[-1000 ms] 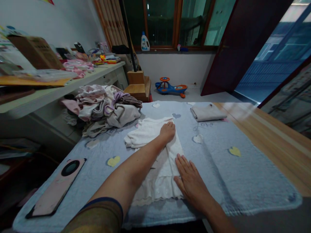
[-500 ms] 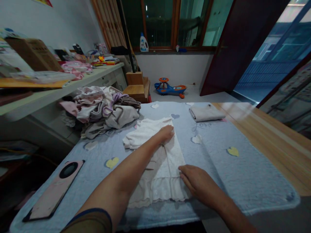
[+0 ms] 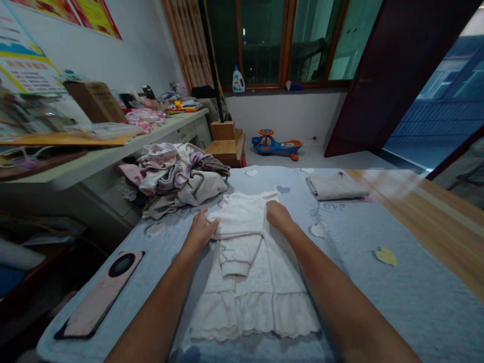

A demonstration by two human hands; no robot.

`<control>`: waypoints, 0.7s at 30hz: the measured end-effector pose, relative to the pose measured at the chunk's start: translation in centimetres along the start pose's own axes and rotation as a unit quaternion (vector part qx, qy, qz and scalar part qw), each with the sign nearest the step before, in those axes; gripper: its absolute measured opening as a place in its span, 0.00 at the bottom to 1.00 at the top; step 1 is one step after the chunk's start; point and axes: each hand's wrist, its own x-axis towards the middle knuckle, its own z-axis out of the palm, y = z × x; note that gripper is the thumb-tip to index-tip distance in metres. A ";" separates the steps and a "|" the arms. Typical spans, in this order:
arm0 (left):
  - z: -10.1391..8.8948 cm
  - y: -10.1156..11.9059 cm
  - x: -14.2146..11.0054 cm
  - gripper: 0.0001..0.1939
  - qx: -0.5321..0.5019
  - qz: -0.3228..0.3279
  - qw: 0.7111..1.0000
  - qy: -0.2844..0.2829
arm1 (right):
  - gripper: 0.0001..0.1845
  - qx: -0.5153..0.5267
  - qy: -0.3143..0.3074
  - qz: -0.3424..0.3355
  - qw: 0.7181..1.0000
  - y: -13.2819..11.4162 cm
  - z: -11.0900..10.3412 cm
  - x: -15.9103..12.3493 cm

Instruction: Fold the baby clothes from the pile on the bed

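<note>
A white dress (image 3: 251, 297) with a lace-trimmed hem lies flat on a pale blue heart-patterned mat (image 3: 416, 312). Its upper part is folded over, and a sleeve (image 3: 236, 257) lies across the middle. My left hand (image 3: 200, 231) curls onto the cloth at the fold's left edge. My right hand (image 3: 279, 216) sits on the top edge at the right, its fingers curled into the fabric. A folded beige towel (image 3: 336, 186) lies further along the mat, beyond my right hand, untouched.
A heap of mixed clothes (image 3: 181, 181) lies at the mat's far left. A pink phone (image 3: 100, 292) lies near its left edge. A wooden tabletop (image 3: 416, 212) runs along the right. A white shelf (image 3: 94, 161) with clutter stands at left, and a toy ride-on car (image 3: 277, 146) sits on the floor beyond.
My right hand has moved up from the lower dress to its top edge. My left hand has shifted left to the fold's edge. The view has tilted slightly.
</note>
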 end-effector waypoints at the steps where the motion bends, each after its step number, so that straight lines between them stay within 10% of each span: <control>1: 0.2 -0.6 0.0 0.28 -0.034 -0.025 0.999 0.002 | 0.21 0.001 0.012 0.005 1.000 0.1 0.4 0.5; 11: -0.2 1.0 -1.8 0.35 -0.341 -0.152 0.928 -0.005 | 0.30 -0.029 0.067 0.025 0.997 1.5 4.7 1.7; 15: -0.8 3.6 -3.2 0.31 -0.395 -0.098 0.913 0.017 | 0.31 -0.019 0.060 0.024 0.998 2.2 4.7 2.1; 21: -1.5 8.4 -7.6 0.21 -0.234 0.053 0.970 -0.047 | 0.31 0.011 0.042 -0.009 0.999 3.8 4.3 2.3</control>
